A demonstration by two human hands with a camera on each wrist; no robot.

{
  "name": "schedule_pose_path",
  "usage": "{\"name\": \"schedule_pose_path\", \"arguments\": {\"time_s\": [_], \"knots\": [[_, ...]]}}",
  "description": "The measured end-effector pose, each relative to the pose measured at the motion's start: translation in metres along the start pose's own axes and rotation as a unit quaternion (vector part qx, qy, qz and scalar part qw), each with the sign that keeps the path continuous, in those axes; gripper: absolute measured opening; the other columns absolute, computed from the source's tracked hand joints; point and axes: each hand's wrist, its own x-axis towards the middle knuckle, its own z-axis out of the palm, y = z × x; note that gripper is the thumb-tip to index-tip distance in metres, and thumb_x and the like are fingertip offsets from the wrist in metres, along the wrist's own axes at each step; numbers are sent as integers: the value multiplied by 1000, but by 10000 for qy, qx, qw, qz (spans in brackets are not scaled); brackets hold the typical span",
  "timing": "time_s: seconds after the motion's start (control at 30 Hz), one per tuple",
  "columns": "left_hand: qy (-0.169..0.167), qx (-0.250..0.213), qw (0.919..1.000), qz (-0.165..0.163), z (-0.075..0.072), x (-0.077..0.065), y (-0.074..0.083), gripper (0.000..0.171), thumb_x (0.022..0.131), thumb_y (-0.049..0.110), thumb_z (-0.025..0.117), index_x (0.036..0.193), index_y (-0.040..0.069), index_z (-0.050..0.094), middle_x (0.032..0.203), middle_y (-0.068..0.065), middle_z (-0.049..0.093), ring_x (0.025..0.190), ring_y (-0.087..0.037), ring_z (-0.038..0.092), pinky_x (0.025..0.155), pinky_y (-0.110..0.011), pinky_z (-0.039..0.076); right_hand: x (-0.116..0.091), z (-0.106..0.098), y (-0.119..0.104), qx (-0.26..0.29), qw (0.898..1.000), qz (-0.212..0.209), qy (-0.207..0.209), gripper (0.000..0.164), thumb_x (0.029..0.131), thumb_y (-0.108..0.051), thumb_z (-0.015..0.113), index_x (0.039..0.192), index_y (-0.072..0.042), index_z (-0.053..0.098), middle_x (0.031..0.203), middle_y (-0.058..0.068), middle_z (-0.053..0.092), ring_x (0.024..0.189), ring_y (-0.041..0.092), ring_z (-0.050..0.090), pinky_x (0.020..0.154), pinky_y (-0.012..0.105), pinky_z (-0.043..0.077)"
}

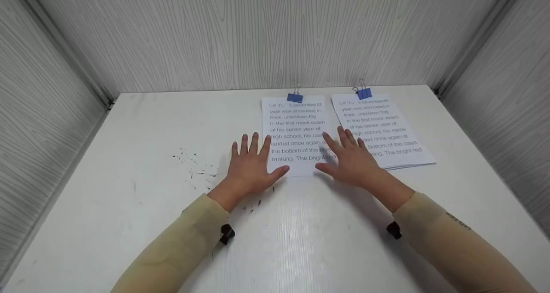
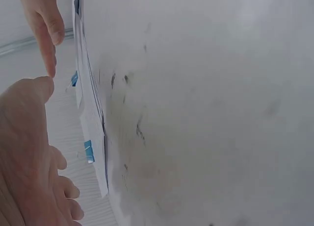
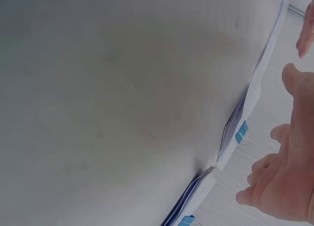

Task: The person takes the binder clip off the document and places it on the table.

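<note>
Two stacks of printed paper lie side by side on the white table. A blue binder clip (image 1: 295,98) grips the top edge of the left stack (image 1: 296,170), which lies nearly straight. Another blue binder clip (image 1: 364,93) is on the right stack (image 1: 378,127), set at a slant. My left hand (image 1: 251,168), fingers spread, is by the left stack's lower left side. My right hand (image 1: 354,162) spreads its fingers over the neighbouring edges of both stacks. Both wrist views show the left palm (image 2: 27,152) and right palm (image 3: 289,177) raised off the table, holding nothing.
Dark marks and scuffs (image 1: 202,172) dot the white table (image 1: 142,155) left of the papers. A pale wood-grain panel (image 1: 258,35) stands behind the table, with side panels at left and right. Small black devices (image 1: 227,233) sit beneath both forearms.
</note>
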Motion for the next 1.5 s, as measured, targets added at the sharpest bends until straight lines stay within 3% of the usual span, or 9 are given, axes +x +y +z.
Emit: {"name": "schedule_pose_path", "arguments": {"time_s": [0.23, 0.53, 0.87, 1.5], "knots": [[-127, 40, 9998, 140, 7, 12, 1, 100, 100, 81, 34, 172, 15, 14, 176, -21, 11, 161, -48, 5, 128, -64, 7, 15, 3, 1, -60, 9999, -53, -126, 87, 104, -63, 53, 172, -22, 17, 176, 22, 2, 162, 41, 1, 127, 65, 9], [-385, -25, 9990, 231, 10, 16, -2, 92, 103, 77, 32, 172, 17, 18, 176, -18, 12, 161, -48, 7, 128, -64, 8, 27, 8, -1, -365, 9971, -490, -453, 82, 107, -58, 52, 172, -21, 18, 176, 22, 3, 162, 41, 3, 128, 63, 12], [-609, -296, 9976, 158, 9, 15, -4, 81, 106, 69, 34, 171, 20, 23, 176, -17, 14, 160, -49, 5, 128, -64, 5, 28, 8, 0, 173, 9943, -361, -985, 75, 109, -58, 47, 171, -26, 22, 177, 16, 7, 163, 35, 5, 130, 54, 9], [-606, -272, 9977, 166, 4, 12, 0, 79, 107, 64, 43, 170, 19, 28, 175, -18, 18, 161, -46, 7, 128, -62, 2, 25, 9, -1, 237, 9951, -328, -901, 76, 108, -59, 50, 170, -23, 26, 176, 17, 9, 162, 37, 8, 129, 56, 15]]}}
